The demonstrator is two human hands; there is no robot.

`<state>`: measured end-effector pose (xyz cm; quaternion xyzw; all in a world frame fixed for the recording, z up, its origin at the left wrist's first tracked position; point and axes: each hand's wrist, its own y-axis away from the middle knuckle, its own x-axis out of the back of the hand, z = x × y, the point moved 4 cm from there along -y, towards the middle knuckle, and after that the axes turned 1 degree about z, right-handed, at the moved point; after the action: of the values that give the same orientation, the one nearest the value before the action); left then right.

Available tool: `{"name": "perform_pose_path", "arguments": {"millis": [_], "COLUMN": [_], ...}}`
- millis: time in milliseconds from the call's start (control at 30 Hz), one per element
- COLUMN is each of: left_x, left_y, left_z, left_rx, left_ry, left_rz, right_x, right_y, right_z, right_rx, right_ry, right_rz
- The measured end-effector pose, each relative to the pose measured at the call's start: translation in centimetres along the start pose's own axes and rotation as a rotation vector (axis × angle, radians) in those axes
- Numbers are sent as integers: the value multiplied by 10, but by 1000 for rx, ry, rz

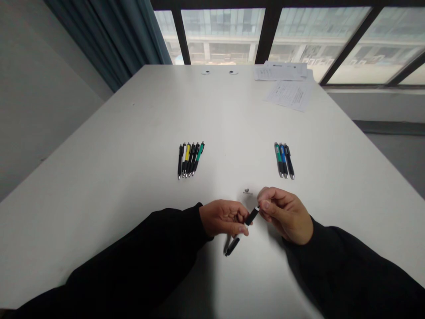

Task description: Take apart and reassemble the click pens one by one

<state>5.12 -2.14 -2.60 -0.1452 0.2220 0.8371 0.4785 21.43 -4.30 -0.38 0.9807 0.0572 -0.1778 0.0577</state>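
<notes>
My left hand is closed round the middle of a black-and-white pen, its tip end slanting up toward my right hand and its black clip end pointing down toward me. My right hand pinches with thumb and forefinger right at the pen's tip end. What sits between those fingertips is too small to make out. Just beyond the hands, some small dark and metallic parts lie on the white table.
Left of centre lies a row of several pens in black, white, yellow and green. Three more pens, green, blue and black, lie to the right. Printed papers rest at the far right corner, and two round table fittings sit by the window edge.
</notes>
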Motion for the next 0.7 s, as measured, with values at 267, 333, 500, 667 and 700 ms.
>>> {"name": "perform_pose_path", "arguments": {"millis": [267, 333, 500, 667, 700], "left_x": [0, 0, -1, -1, -1], "left_y": [0, 0, 1, 2, 2], "left_z": [1, 1, 2, 3, 3], "left_rx": [-18, -21, -14, 8, 0], "left_ry": [-15, -13, 0, -17, -21], "left_rz": [-3, -1, -5, -7, -5], "right_x": [3, 1, -5, -1, -1], "right_y": [-2, -3, -2, -2, -2], "right_z": [2, 2, 1, 2, 2], "right_rx": [-14, -53, -109, -59, -52], "right_ry": [44, -32, -122, -30, -24], "right_rz": [9, 14, 12, 1, 2]}}
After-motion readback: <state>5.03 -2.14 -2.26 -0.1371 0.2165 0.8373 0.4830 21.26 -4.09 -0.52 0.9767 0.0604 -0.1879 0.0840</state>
